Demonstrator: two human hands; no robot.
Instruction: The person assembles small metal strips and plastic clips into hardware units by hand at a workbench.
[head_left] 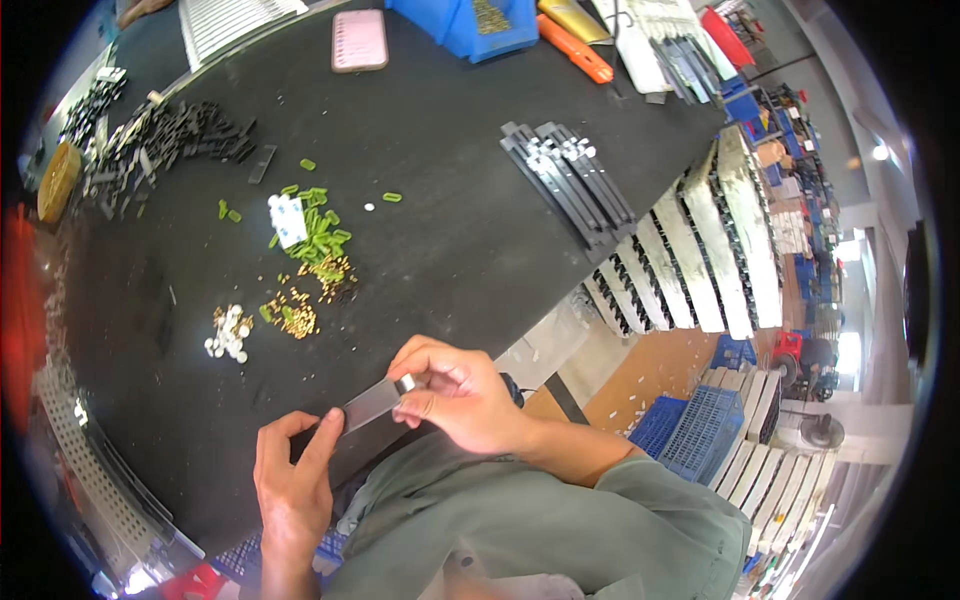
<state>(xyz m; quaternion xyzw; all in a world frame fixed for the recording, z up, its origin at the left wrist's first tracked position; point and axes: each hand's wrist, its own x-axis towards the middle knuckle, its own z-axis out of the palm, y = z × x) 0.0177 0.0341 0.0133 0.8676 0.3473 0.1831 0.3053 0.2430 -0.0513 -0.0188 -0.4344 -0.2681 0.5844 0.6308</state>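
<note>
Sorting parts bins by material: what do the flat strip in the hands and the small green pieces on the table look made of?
The flat strip looks like metal, grey with a dull sheen and a bright glint near the right hand; left hand grips the other end. The green pieces look like plastic: uniform bright colour, no shine.

Two hands, left hand [292,478] and right hand [455,395], share one metal strip [372,404]; beyond them one pink phone [359,40], two orange cutters [575,48].

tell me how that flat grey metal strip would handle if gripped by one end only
The metal strip spans straight between the left hand and right hand, so it is probably stiff. Its shiny, smooth face may be slippery. It looks thin, so likely light.
</note>
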